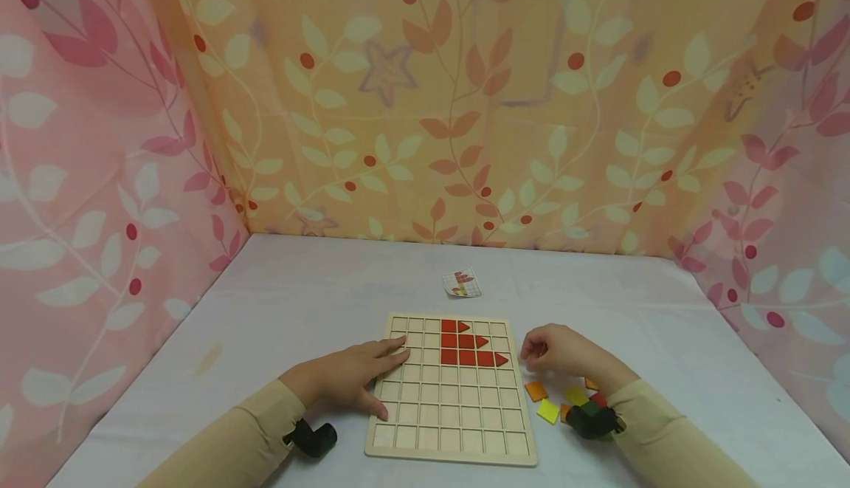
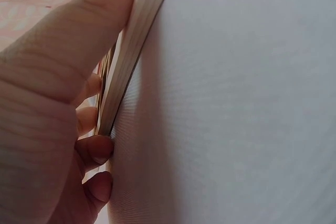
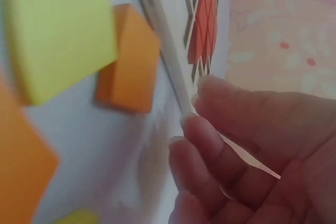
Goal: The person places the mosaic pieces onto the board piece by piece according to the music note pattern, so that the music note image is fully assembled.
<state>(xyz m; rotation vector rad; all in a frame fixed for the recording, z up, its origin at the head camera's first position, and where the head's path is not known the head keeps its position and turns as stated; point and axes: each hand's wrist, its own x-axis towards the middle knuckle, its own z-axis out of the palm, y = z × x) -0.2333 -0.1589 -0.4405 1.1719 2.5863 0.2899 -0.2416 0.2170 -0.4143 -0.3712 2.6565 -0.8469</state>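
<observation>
A wooden grid board [image 1: 450, 398] lies on the table, with three rows of red tiles [image 1: 467, 341] set in its upper right part, each row ending in a pointed piece. My left hand [image 1: 345, 375] rests at the board's left edge, thumb and fingers spread over the rim. Beside the right edge, my right hand [image 1: 563, 349] has loosely bent fingers, and no tile shows between thumb and fingertips in the right wrist view. Close by on the cloth lie an orange tile [image 3: 135, 61] and a yellow tile [image 3: 63, 30].
Several loose tiles, among them a green one [image 1: 589, 408], lie under my right wrist, partly hidden. Behind the board is a small printed card [image 1: 461, 282] showing a red and yellow pattern on a grid. Patterned cloth walls [image 1: 425, 141] stand around the white table [image 1: 299, 281].
</observation>
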